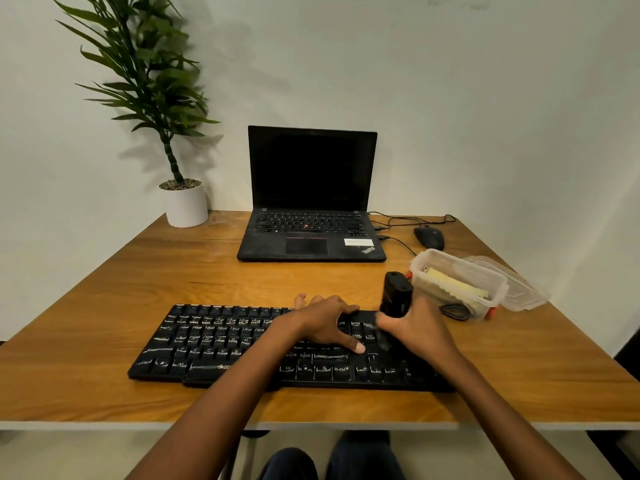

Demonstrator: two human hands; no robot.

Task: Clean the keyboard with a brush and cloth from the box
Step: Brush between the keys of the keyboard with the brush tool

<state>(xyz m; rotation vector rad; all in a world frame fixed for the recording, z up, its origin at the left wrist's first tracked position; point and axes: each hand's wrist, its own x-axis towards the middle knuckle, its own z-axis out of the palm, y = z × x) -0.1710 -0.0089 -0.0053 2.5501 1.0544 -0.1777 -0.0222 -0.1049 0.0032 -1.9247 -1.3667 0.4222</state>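
Observation:
A black keyboard [221, 344] lies across the front of the wooden desk [173, 278]. My left hand [325, 323] rests flat on its middle keys with fingers spread. My right hand [415, 327] grips a black brush [394, 294] by its handle, upright over the keyboard's right part; its bristle end is blurred against the keys below my palm. Behind my right hand stands a clear plastic box [485, 275] holding a yellow cloth [453, 282].
The box's clear lid [526, 292] lies to its right. A black open laptop [311, 202] stands at the back, with a black mouse [428, 237] and cables beside it. A potted plant [183, 199] occupies the back left corner. My knees show under the desk edge.

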